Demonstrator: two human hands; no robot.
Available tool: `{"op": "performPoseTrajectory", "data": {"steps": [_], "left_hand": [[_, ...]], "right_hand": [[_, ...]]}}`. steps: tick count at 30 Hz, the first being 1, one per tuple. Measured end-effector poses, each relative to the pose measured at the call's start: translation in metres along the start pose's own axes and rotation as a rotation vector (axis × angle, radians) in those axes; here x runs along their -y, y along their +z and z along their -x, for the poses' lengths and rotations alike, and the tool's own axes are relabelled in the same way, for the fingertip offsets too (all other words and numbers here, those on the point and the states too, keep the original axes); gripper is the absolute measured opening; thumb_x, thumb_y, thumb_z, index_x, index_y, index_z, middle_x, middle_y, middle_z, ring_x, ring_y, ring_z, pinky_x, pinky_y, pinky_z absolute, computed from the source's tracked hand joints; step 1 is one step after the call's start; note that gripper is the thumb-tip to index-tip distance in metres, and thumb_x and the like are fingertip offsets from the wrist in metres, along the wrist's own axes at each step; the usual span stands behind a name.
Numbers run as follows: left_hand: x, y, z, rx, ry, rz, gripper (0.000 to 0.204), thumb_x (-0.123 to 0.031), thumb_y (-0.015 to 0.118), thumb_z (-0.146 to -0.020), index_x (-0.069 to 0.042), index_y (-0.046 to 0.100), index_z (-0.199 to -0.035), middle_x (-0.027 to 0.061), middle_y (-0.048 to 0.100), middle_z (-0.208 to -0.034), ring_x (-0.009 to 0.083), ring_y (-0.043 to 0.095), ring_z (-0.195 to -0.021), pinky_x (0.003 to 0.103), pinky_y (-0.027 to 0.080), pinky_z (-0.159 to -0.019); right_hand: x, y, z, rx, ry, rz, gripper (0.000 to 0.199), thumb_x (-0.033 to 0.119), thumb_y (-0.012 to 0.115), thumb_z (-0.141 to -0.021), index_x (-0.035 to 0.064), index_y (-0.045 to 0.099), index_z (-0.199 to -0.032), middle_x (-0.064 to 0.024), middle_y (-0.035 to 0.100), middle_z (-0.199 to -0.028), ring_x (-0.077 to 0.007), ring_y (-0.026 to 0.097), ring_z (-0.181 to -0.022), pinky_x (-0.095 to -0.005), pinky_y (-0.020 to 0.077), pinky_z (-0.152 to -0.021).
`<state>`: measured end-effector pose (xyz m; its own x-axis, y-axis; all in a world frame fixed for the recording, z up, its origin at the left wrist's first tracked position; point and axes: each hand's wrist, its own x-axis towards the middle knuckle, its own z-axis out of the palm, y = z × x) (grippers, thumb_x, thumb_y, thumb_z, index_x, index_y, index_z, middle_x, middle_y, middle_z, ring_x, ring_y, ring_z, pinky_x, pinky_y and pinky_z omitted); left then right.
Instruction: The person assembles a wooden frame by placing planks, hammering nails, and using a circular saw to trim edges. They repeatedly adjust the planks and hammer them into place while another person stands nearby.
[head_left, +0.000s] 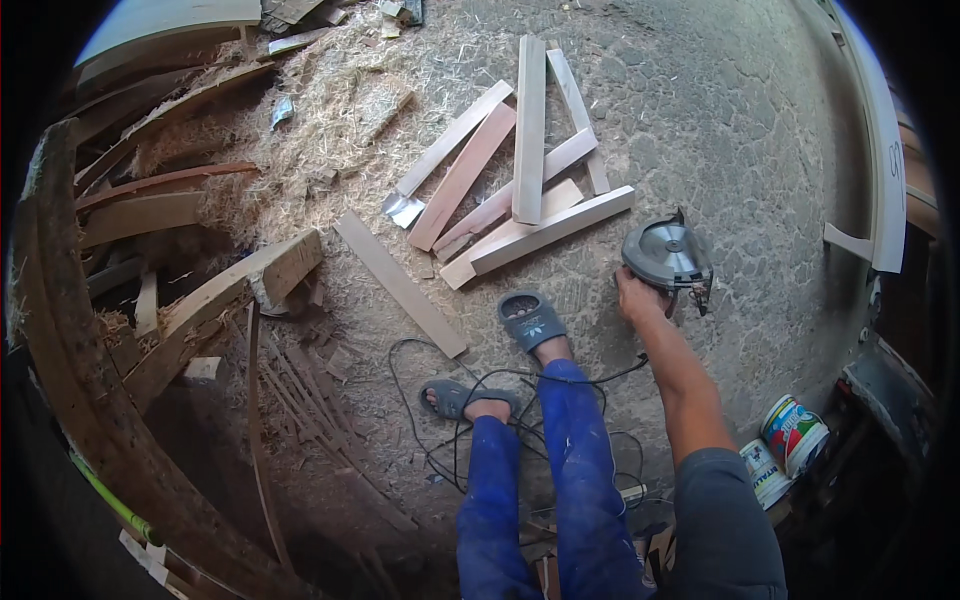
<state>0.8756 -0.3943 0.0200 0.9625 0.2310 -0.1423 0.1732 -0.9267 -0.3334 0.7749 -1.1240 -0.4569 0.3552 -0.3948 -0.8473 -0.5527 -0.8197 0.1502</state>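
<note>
My right hand (pixel 638 297) is closed around the handle of a circular saw (pixel 668 252), out to the right of my feet. The saw's round blade and guard face up toward me. A black power cord (pixel 612 380) runs from near my right wrist back past my legs. Left of the saw lies a loose pile of cut boards: a long pale board (pixel 530 120) rests across others, a reddish board (pixel 465 178) slants beside it, and a thick pale board (pixel 555 230) is nearest the saw. A separate flat board (pixel 400 283) lies by my left foot. My left hand is out of view.
Coils of cord loop around my sandals (pixel 532 318). Wood shavings (pixel 340 90) cover the floor at the far left. Heavy timbers (pixel 225 300) and thin offcuts crowd the left side. Two buckets (pixel 795 437) stand at the lower right, and a pale panel (pixel 885 150) edges the right side.
</note>
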Motion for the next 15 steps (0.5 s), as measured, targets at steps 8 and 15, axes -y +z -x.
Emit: {"op": "performPoseTrajectory", "data": {"steps": [8, 15], "left_hand": [[-0.013, -0.005, 0.010, 0.015, -0.057, 0.018, 0.065, -0.039, 0.032, -0.108, -0.006, 0.013, -0.162, 0.0190, 0.027, -0.161, 0.0301, 0.029, -0.149, 0.041, 0.026, -0.121], [-0.014, -0.024, 0.009, 0.032, -0.135, 0.120, 0.066, -0.043, 0.032, -0.109, -0.007, 0.013, -0.162, 0.0176, 0.028, -0.160, 0.0292, 0.030, -0.148, 0.041, 0.028, -0.120]], "right_hand": [[0.036, 0.009, -0.018, 0.034, 0.076, 0.019, 0.060, 0.014, 0.051, -0.093, 0.0160, 0.033, -0.151, -0.0196, 0.036, -0.158, -0.0412, 0.036, -0.146, -0.0611, 0.0332, -0.115], [0.019, 0.085, -0.084, -0.050, 0.078, 0.156, 0.062, 0.012, 0.050, -0.094, 0.0091, 0.032, -0.152, -0.0203, 0.042, -0.154, -0.0424, 0.038, -0.144, -0.0574, 0.0289, -0.119]]}}
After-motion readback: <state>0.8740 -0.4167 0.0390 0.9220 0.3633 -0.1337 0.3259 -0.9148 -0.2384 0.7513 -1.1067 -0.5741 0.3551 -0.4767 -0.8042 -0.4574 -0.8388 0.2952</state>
